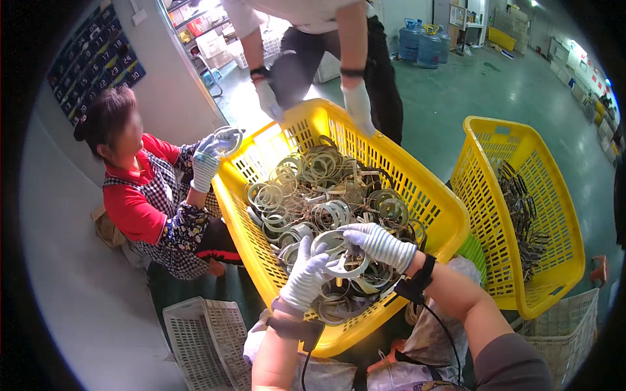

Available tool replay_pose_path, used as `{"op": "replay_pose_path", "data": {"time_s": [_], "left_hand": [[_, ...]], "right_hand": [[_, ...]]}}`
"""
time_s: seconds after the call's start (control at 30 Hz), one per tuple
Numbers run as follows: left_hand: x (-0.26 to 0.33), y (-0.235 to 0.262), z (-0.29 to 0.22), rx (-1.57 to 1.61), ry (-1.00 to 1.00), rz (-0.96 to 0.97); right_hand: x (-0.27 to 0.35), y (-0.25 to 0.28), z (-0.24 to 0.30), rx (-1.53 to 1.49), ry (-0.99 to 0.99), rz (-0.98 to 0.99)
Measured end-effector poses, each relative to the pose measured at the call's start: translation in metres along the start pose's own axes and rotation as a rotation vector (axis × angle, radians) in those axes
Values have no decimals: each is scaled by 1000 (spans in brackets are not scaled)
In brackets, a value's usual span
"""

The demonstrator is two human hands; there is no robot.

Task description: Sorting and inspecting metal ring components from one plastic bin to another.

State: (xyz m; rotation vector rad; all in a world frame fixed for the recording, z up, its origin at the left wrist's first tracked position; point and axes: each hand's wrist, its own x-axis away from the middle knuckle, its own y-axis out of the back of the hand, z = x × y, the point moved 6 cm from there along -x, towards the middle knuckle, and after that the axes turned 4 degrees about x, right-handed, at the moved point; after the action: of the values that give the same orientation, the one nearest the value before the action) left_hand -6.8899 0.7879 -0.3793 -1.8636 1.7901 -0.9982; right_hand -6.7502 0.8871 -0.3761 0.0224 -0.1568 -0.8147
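2 gloved hands on 1 metal ring, over a yellow basket of rings.

I log my left hand [306, 274] and right hand [378, 242], both in white knit gloves, closed on a flat grey metal ring [339, 255] held just above the heap of rings [326, 189] filling the large yellow basket [398, 169] in front of me; the left grips its near-left edge, the right curls over its far-right edge. 1 second yellow basket [521, 156] stands to the right, holding dark metal pieces [521, 215]. 1 seated person on the left lifts a ring [228, 138] in a gloved hand [207, 159]; 1 standing person's gloved hands [358, 107] grip the basket's far rim. 1 white crate [205, 339] lies lower left.
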Motion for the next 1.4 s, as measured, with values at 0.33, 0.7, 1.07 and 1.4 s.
{"op": "replay_pose_path", "data": {"time_s": [0.33, 0.7, 1.07, 1.4], "left_hand": [[-1, 3, 3, 44, -115, -22], [6, 4, -14, 89, -211, -18], [7, -14, -9, -231, -94, -16], [26, -13, 2, -24, -178, -5]], "right_hand": [[-6, -27, -49, -867, -321, 338], [1, -26, -9, -856, -162, 219], [4, -26, -11, -702, -290, 259], [5, -48, -24, -752, -289, 328]]}}
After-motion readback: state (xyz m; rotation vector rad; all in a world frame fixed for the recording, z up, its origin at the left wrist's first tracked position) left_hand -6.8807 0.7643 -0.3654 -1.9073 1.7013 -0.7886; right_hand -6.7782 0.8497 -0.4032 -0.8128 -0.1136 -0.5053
